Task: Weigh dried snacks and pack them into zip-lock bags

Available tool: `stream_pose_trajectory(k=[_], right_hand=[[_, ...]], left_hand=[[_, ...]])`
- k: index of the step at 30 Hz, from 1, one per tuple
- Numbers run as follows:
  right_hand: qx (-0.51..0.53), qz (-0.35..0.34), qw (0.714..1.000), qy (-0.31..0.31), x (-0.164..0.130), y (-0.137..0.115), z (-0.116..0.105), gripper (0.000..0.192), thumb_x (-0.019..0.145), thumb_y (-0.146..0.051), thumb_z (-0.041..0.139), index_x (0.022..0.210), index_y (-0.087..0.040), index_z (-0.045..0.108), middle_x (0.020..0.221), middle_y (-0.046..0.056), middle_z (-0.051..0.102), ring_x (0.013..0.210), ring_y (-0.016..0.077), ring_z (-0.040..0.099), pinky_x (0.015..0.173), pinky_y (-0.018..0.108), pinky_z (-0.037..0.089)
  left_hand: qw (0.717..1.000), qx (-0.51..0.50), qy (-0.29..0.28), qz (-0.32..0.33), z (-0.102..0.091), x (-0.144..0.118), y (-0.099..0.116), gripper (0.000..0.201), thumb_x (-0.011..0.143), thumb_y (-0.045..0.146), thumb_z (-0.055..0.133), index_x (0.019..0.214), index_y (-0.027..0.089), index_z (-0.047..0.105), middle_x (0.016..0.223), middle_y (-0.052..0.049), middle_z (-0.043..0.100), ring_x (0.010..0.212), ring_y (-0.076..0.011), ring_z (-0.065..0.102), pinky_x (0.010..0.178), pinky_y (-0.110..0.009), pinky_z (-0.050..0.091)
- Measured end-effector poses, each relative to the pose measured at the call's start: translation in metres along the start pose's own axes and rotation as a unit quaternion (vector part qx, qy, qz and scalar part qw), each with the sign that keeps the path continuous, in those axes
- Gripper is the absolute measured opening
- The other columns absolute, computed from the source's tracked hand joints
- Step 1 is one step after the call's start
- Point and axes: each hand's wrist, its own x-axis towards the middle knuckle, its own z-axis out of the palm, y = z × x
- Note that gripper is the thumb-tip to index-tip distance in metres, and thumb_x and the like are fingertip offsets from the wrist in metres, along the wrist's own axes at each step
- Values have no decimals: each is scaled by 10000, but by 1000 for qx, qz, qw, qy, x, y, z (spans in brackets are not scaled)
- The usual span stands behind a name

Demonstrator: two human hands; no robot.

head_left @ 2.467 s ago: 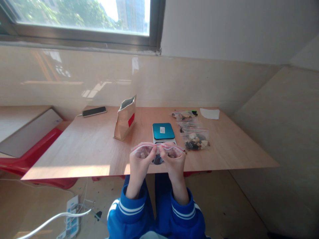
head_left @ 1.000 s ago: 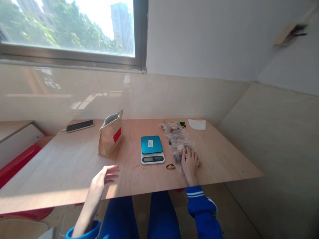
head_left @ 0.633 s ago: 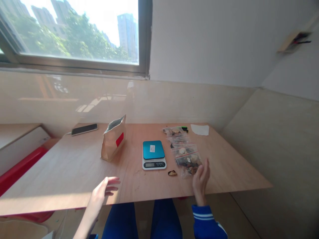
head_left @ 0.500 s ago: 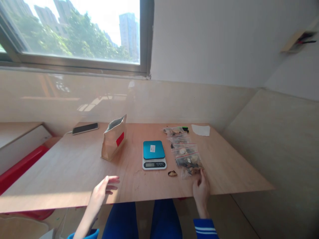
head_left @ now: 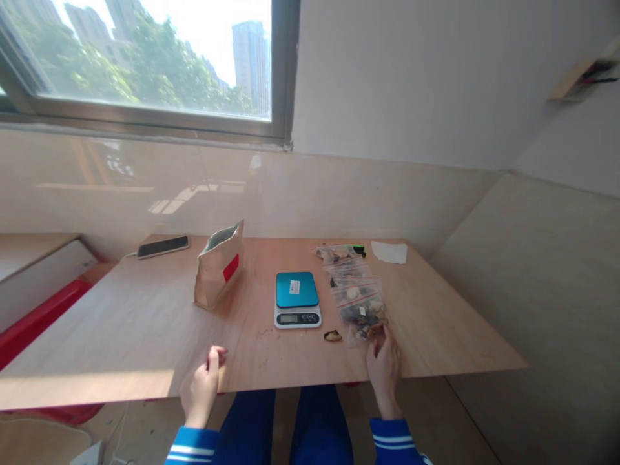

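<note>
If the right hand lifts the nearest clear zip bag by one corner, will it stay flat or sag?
The zip bag would probably sag: thin clear film with loose lumpy pieces inside. The contents would likely slide to the low end. It looks light, so the right hand at its near edge should lift it easily.

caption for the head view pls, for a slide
Right hand touches the nearest zip bag beside a scale; left hand rests at the table edge.

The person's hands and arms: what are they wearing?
Both hands are bare: the left hand and right hand wear no gloves, rings or watch that can be seen. Each wrist ends in a bright blue sleeve cuff with thin white stripes.
</note>
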Motion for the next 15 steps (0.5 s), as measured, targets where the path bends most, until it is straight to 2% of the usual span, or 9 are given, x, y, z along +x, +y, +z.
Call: stream_pose_trajectory(k=[5,9,12,13,15], right_hand=[[7,12,1000,4,1,1,1,495,858,-276,384,1263,-14,493,1151,286,612,1057,354,587,870,497,459],[16,7,1000,22,1,-6,-7,515,873,-295,396,1296,-11,476,1215,294,560,1135,362,533,907,510,430],[23,0,998,56,2,-23,-21,434,897,-318,401,1215,-79,576,1228,257,557,1164,368,504,939,540,386],[32,-12,998,50,3,-31,-26,385,906,-312,404,1164,-123,619,1211,222,581,1145,354,517,946,536,376],[71,-66,995,-10,4,-49,-32,321,921,-267,398,1069,-201,675,1155,142,639,1086,302,552,952,492,375]], left_hand=[[999,52,12,-3,5,-5,4,421,895,517,342,840,315,707,775,2,764,691,-228,674,604,-273,423],[999,43,13,-3,3,-7,6,387,880,503,378,823,311,710,801,2,769,713,-234,675,614,-276,422],[999,-12,21,-26,0,-6,9,331,850,477,435,758,302,701,771,-7,763,720,-262,679,626,-314,437],[998,-43,26,-34,-2,-5,12,326,848,463,436,742,293,693,727,-18,751,688,-272,675,611,-331,441],[993,-105,43,-38,-9,0,21,344,868,436,385,789,267,675,661,-44,713,621,-280,657,565,-356,442]])
